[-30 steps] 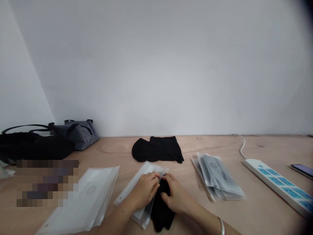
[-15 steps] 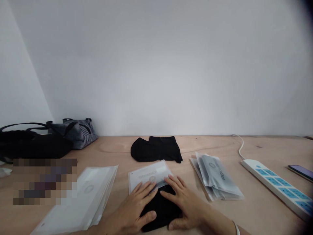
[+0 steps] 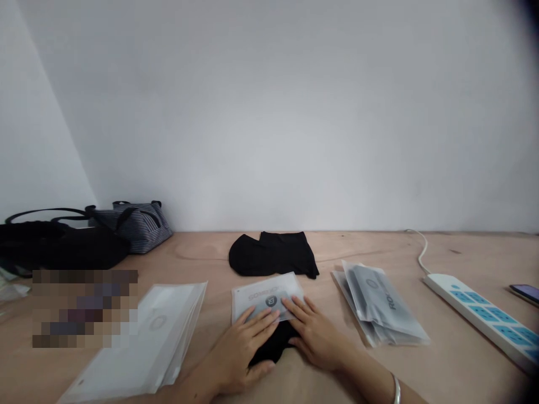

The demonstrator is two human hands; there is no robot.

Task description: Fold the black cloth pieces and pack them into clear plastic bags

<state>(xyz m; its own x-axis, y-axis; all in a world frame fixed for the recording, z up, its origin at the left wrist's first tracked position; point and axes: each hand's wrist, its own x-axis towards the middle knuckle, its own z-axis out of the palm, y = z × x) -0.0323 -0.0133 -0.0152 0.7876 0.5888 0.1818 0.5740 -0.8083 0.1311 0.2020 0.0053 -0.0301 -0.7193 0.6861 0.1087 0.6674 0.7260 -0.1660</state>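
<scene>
A frosted, see-through zip pouch (image 3: 248, 295) with a printed logo lies flat before me. Folded black cloth (image 3: 275, 343) shows at the pouch's near edge, between my hands; how much of it is inside the pouch I cannot tell. My left hand (image 3: 248, 345) rests on the cloth and the pouch's near left corner, fingers stretched out. On the other side my right hand (image 3: 314, 331) lies with fingers extended over the pouch's near right edge, its thumb by the cloth. Beyond the pouch lies another black cloth piece (image 3: 273, 255), shaped like a hood.
Several frosted pouches (image 3: 147, 325) are stacked at left. More pouches with dark contents (image 3: 379, 306) lie at right. A white power strip (image 3: 475, 314) and a phone (image 3: 526, 293) are further right. A black bag (image 3: 63, 247) and a striped bag (image 3: 145, 230) stand at far left.
The black cloth has shifted away from me toward the pouch, and less of it shows. The pouch's logo looks darker. Both hands stay over the pouch's near edge.
</scene>
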